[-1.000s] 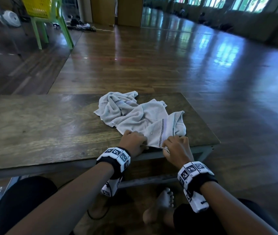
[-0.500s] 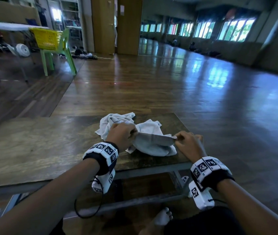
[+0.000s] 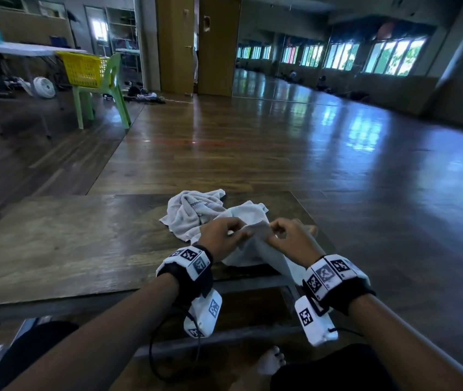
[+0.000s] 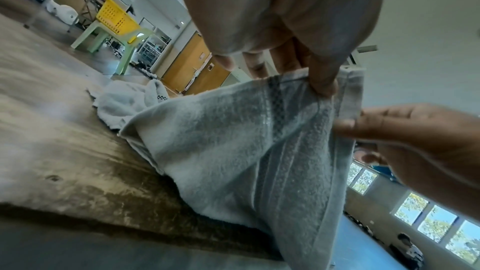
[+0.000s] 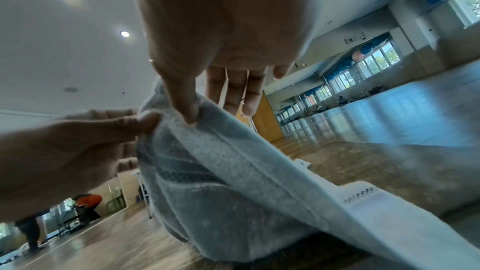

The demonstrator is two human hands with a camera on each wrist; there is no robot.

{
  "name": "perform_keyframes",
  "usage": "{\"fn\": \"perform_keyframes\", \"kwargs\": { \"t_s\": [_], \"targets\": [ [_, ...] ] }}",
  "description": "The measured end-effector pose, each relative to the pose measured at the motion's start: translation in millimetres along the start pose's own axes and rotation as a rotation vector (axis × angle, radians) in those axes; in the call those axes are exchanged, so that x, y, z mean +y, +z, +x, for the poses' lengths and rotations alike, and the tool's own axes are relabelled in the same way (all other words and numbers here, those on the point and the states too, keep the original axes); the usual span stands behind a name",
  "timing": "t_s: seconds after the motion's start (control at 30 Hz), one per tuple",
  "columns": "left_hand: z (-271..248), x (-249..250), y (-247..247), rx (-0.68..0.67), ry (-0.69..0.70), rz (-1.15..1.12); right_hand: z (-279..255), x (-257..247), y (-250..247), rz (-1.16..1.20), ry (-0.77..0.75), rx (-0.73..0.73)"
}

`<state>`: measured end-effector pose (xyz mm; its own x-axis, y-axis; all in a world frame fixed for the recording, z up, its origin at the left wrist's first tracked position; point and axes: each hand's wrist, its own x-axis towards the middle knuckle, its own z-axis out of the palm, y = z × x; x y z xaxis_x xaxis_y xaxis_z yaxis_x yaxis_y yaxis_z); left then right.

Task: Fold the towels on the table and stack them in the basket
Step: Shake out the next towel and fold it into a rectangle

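Note:
A pale grey towel (image 3: 255,249) with a dark checked stripe hangs from both hands over the near right edge of the wooden table (image 3: 69,249). My left hand (image 3: 236,235) pinches its top hem between thumb and fingers (image 4: 322,83). My right hand (image 3: 275,232) pinches the same hem right beside it, thumb (image 5: 187,108) on the cloth. The towel (image 4: 246,151) drapes down past the table edge. A second towel (image 3: 190,213) lies crumpled on the table just beyond the hands. The yellow basket (image 3: 83,69) sits on a green chair far off at the back left.
The green plastic chair (image 3: 106,94) stands on the wooden floor well beyond the table. A white folding table (image 3: 13,49) and a small fan (image 3: 44,87) are behind it. Wooden doors (image 3: 196,43) stand at the back. My bare foot (image 3: 269,362) is under the table.
The hands lifted the towel's hem off the table, pulled it taut between them, then came close together. The view has tilted up toward the room.

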<state>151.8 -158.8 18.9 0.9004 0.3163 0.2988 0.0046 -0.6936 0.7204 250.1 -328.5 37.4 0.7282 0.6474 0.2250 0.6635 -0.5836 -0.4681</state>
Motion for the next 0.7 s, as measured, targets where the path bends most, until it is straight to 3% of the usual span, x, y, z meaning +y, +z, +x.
{"fn": "perform_keyframes", "kwargs": {
  "t_s": [0.1,0.27,0.57,0.7],
  "targets": [
    [-0.4,-0.9,-4.6,0.001,0.017,0.023,-5.2,6.6,5.8,0.075,0.031,-0.094],
    [-5.7,3.4,-12.1,-0.016,0.029,0.1,-5.9,4.2,6.8,0.238,0.047,-0.073],
    [-4.6,22.5,-31.9,0.255,0.065,-0.047,-1.3,-23.1,-7.4,0.263,-0.088,-0.098],
    [0.8,19.2,-58.9,0.318,0.042,-0.056,1.6,-13.2,-18.8,0.107,-0.096,-0.083]
  ]
}}
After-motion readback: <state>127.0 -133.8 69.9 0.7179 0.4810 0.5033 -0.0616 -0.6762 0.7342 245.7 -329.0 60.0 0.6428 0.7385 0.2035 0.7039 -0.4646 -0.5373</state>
